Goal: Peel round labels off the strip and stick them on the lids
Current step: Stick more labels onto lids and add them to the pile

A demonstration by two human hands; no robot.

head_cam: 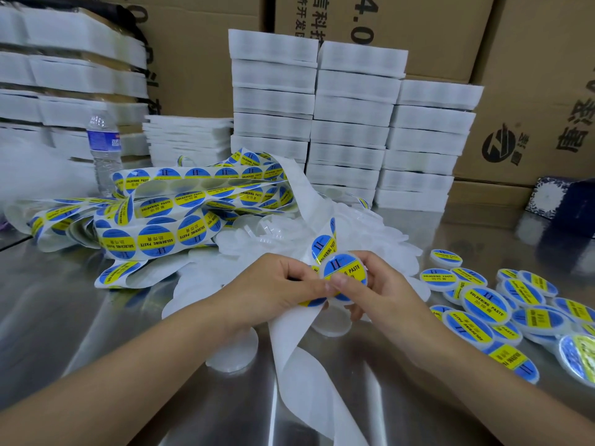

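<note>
- 2 hands work at the middle of the desk (80, 333). The left hand (283, 284) pinches the label strip (193, 207). The right hand (383, 297) grips 1 lid (343, 268), its thumb pressed on the lid's blue-and-yellow label.
- 1 tangled heap of label strip lies at the left, reaching across to the hands. The labels are too many and too overlapped to count.
- 1 band of bare backing paper (309, 381) trails from the hands toward the near edge.
- 1 pile of plain white lids (380, 233) sits just behind the hands. Their number cannot be told.
- Over 12 labelled lids (486, 299) lie overlapping at the right.
- 1 water bottle (103, 146) stands upright at the left.
- 3 tall stacks of white packs (351, 133) stand side by side at the back, with 1 lower stack (186, 140) beside them.
- 1 dark blue box (566, 201) sits at the far right.
- The desk is shiny metal, and brown cardboard cartons (531, 101) wall the back.
</note>
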